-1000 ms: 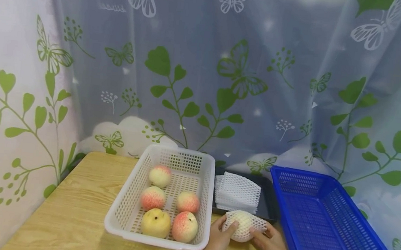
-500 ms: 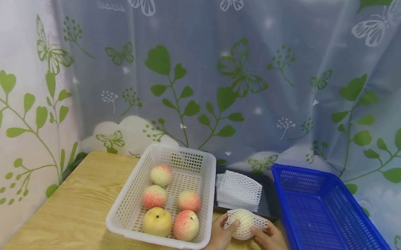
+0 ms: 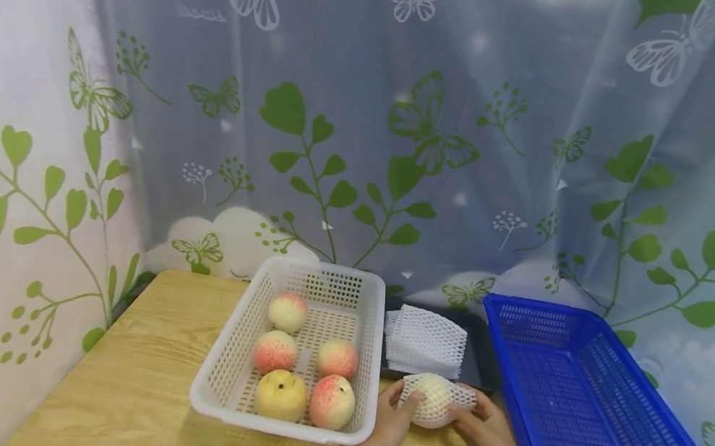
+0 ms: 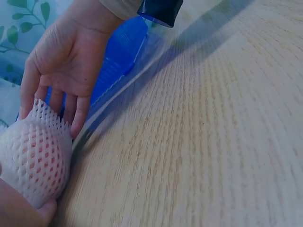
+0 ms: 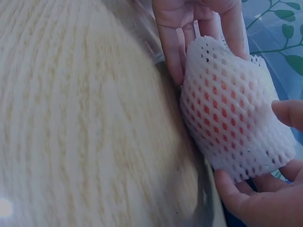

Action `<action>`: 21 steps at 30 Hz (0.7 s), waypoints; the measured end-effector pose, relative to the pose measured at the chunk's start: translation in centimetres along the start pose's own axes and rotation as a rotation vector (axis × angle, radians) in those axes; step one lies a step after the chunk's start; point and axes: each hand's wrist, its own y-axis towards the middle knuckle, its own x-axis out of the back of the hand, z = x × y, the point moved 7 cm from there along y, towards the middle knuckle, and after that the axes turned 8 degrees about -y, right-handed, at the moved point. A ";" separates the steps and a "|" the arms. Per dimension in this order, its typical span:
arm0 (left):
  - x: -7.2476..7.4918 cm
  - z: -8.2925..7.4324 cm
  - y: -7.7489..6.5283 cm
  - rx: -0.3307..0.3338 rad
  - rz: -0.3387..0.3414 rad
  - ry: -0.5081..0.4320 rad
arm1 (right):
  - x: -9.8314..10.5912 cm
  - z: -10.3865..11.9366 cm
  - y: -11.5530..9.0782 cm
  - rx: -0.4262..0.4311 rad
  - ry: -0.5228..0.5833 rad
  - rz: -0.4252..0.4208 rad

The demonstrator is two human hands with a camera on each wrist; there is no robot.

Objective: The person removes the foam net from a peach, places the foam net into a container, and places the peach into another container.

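A peach in a white foam net sleeve point(image 3: 433, 402) is held between both hands low over the table, in front of the black tray. My left hand point(image 3: 389, 430) grips its left side, thumb on the near face. My right hand point(image 3: 490, 437) pinches the right end, where the netting runs past the fruit. Red peach skin shows through the mesh point(image 5: 222, 109) in the right wrist view. In the left wrist view, the fingers of the right hand point(image 4: 71, 61) lie behind the loose end of the sleeve point(image 4: 35, 156).
To the left stands a white basket point(image 3: 210, 382) with several peaches point(image 3: 332, 402) and a yellow fruit point(image 3: 280, 395). Behind the hands, a black tray point(image 3: 479, 359) bears a stack of flat foam nets point(image 3: 426, 341). A blue basket point(image 3: 582, 392) stands on the right. A printed curtain point(image 3: 344, 105) hangs behind.
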 end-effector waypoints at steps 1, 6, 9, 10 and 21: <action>0.0 0.0 0.0 -0.001 0.000 -0.007 | 0.1 0.2 0.0 -0.001 -0.013 -0.002; -0.2 -0.4 -0.1 -0.035 -0.007 -0.009 | 0.6 0.8 -0.2 -0.014 -0.096 -0.028; -0.3 -0.7 -0.3 -0.059 -0.016 0.006 | 0.8 1.0 -0.3 -0.014 -0.134 -0.028; -0.3 -0.9 -0.4 -0.071 -0.017 0.013 | 0.8 1.1 -0.4 -0.010 -0.149 -0.030; -0.8 -3.2 -0.8 -0.216 -0.089 0.161 | 1.7 4.5 -0.4 0.081 -0.228 -0.083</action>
